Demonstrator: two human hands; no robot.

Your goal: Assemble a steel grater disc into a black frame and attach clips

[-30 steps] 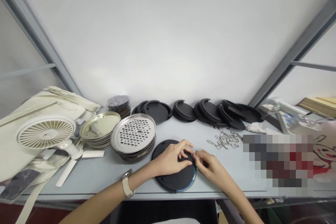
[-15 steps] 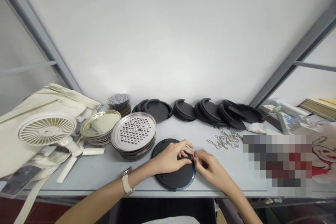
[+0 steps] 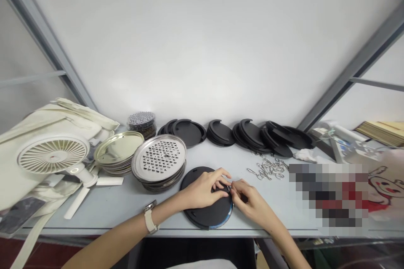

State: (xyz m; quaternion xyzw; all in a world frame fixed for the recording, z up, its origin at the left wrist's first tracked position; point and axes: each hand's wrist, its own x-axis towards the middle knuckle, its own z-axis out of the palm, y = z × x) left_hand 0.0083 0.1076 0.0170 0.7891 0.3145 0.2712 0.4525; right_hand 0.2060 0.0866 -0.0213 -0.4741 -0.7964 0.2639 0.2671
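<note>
A black disc (image 3: 208,215) lies flat at the front of the smooth grey table (image 3: 121,204), matte and round, equal along every axis; its blue-trimmed edge faces right and toward the person. The left hand (image 3: 205,189) rests palm down across it, fingers loosely bent and thumb apart; whether its fingertips grip anything, I cannot tell. The right hand (image 3: 251,202) has thumb and forefinger pinched on a small shiny piece (image 3: 229,188), too small to identify, at the disc's right edge. Perforated metal plates (image 3: 159,159) stand stacked just left; wiry metal clasps (image 3: 271,168) lie heaped beyond the right hand.
</note>
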